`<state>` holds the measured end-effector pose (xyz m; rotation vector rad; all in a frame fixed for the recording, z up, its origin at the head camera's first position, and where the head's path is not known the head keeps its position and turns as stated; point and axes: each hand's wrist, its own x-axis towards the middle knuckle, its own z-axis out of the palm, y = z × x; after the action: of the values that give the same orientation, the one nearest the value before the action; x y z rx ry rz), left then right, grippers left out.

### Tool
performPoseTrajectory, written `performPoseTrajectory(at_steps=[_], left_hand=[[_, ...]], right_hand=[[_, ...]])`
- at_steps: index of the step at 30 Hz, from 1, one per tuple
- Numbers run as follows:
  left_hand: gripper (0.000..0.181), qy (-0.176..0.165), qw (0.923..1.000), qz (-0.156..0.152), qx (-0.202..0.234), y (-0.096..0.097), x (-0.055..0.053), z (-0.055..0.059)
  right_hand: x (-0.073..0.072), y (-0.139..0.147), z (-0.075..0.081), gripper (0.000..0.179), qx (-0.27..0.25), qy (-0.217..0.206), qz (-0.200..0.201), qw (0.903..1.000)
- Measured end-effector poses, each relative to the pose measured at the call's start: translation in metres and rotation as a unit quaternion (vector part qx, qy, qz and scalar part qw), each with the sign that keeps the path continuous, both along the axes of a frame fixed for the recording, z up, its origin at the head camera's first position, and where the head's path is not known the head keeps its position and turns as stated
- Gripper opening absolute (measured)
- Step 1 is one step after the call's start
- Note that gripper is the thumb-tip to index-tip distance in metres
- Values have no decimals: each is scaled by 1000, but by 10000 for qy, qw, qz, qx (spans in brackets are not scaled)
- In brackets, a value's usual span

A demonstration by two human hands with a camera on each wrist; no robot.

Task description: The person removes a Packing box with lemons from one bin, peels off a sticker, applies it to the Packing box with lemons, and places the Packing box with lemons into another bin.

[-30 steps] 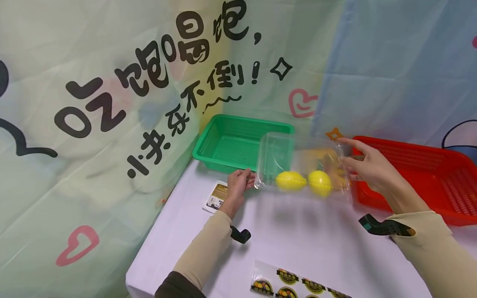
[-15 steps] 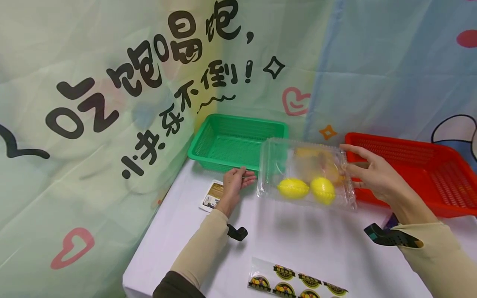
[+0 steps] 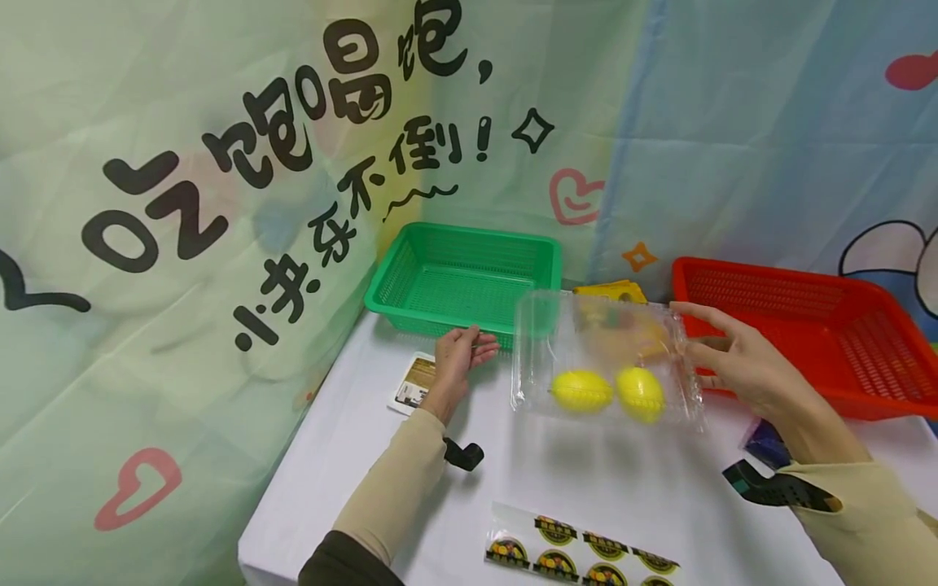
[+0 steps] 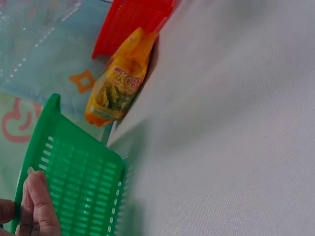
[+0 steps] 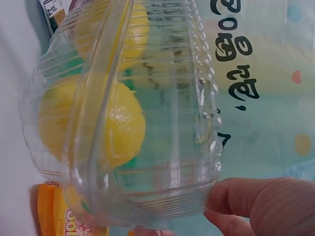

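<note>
My right hand [image 3: 740,358] grips the right end of a clear plastic clamshell container [image 3: 538,350], held above the table. Two yellow lemons, the left lemon [image 3: 581,391] and the right lemon [image 3: 641,394], lie inside along its near side. In the right wrist view, the ribbed container [image 5: 167,162] looks closed, and thumb and fingers of my right hand [image 5: 256,204] hold its corner. My left hand [image 3: 458,358] is just in front of the green basket [image 3: 469,297], its fingers loosely extended. The left wrist view has fingers [image 4: 42,201] by the basket's rim; contact is unclear.
A red basket [image 3: 806,325] stands at the right. Between the baskets lies a yellow snack bag [image 4: 120,83]. Other things on the white table [image 3: 366,505] are a label card [image 3: 412,382], a sticker sheet [image 3: 579,549] and a dark purple packet [image 3: 765,443].
The container has come down and slightly nearer in my right hand, leaving my left hand's fingertips. The left hand stays by the green basket. The view has shifted slightly right.
</note>
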<state>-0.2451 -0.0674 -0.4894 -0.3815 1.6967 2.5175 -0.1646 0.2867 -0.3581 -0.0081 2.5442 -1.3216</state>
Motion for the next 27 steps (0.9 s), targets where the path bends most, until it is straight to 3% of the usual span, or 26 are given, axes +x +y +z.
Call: performPoseTrajectory(at_steps=[8,16,27], left_hand=[[32,-7,10000,-14,96,0,0,-1],[24,-10,10000,57,18,-1,-1,-2],[22,-10,9999,24,-129,0,1,0]], right_hand=[[10,8,-12,69,-173,-106,-58,9998],[16,13,-28,66,-491,-98,-73,9987],[26,16,-52,68,-480,-155,-154,9986]])
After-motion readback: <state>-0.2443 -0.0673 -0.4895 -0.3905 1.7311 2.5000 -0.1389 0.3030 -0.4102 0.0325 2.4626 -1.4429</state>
